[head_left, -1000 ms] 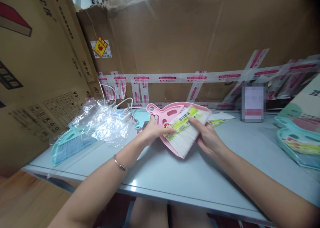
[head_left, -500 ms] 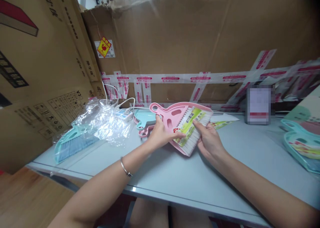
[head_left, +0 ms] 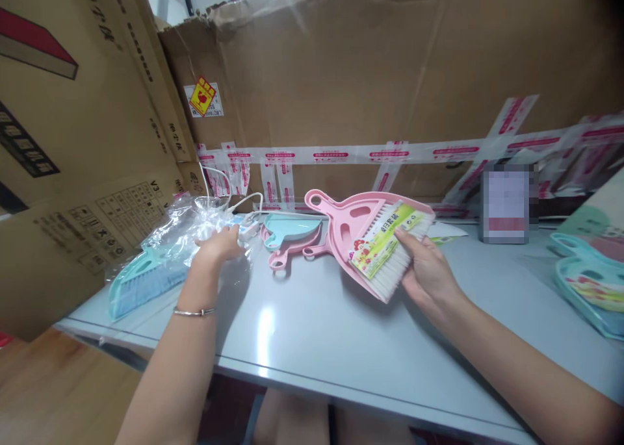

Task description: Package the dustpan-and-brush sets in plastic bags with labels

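My right hand (head_left: 428, 275) grips a pink dustpan and brush set (head_left: 370, 237), holding it tilted above the grey table (head_left: 312, 334). The brush has white bristles and a green and yellow paper label. My left hand (head_left: 221, 245) reaches out to the left and rests on a heap of clear plastic bags (head_left: 195, 234), fingers curled over the plastic. A thin bracelet sits on that wrist.
A teal brush (head_left: 143, 282) lies under the bags at the left. Teal and pink dustpans (head_left: 287, 234) lie at the back middle. More teal sets (head_left: 587, 279) are stacked at the right. Taped cardboard walls (head_left: 341, 88) enclose the table; a white cable (head_left: 246, 201) runs behind the bags.
My left hand has let go of the pink set and moved left onto the plastic bags. My right hand now holds the set alone, shifted slightly right.
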Action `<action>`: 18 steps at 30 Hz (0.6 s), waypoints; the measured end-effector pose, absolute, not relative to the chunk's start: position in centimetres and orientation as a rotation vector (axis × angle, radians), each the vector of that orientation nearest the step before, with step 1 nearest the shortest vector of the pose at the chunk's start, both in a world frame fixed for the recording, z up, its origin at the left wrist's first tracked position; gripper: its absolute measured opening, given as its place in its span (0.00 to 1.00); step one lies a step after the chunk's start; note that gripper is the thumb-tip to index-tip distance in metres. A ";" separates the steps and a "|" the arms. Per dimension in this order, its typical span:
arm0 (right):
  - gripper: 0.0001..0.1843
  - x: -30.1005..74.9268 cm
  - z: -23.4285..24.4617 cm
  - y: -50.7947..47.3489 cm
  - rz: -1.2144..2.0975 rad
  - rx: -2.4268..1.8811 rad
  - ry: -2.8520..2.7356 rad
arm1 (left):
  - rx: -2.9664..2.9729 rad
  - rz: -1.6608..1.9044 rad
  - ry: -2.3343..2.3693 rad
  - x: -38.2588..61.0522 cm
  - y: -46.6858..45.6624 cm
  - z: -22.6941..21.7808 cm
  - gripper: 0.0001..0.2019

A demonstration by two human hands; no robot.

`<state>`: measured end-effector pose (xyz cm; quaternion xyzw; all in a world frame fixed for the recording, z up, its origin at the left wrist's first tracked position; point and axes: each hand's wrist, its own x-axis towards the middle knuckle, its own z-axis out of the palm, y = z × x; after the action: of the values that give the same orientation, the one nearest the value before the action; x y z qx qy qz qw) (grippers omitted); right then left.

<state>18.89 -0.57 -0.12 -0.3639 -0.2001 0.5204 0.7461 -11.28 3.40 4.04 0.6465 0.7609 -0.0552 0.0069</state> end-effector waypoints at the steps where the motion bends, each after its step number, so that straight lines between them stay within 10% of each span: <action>1: 0.09 18.9 0.0 -0.6 1.143 -0.802 -0.430 | 2.033 -0.192 2.392 -11.3 3.5 3.9 0.28; 13: 0.11 20.6 2.0 -1.4 1.178 -0.803 -0.408 | 3.049 0.317 2.324 -9.3 0.3 7.6 0.14; 18: 0.11 21.0 3.3 -2.4 1.203 -0.795 -0.496 | 3.311 -0.062 1.958 -7.5 0.1 7.8 0.13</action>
<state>21.04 -2.41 3.32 -0.3601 -0.2249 0.5448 0.7231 -7.54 0.15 7.78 0.8077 0.4775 -0.0152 -0.3455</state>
